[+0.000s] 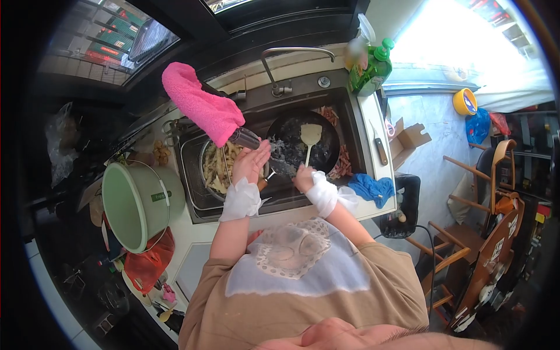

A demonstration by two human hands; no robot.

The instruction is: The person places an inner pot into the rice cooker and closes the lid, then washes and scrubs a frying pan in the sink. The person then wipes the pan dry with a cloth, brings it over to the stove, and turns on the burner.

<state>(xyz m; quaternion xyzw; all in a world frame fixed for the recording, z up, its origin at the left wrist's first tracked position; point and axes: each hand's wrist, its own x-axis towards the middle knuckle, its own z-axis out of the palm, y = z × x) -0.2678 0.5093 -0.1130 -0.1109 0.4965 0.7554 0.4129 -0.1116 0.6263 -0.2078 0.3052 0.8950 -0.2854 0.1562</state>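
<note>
My left hand (252, 162) is raised with its fingers stretched out, beside the dark nozzle (246, 138) that sticks out from a pink cloth (201, 102). Below and to the right, a black wok (332, 143) sits in the sink, with water splashing in it. My right hand (303, 178) is closed around the handle of a pale spatula (311, 135), whose blade lies over the wok. The wok's wooden handle (263, 183) shows between my hands. White plastic covers wrap both wrists. Left of my left hand, a basket (204, 169) holds pale, elongated food pieces.
The dark sink (350, 111) has a thin metal faucet (297, 50) behind it. Reddish pieces lie around the wok. A green bucket (125, 207) stands left. On the right are a soap bottle (373, 70), a knife (380, 150) and a blue cloth (373, 189).
</note>
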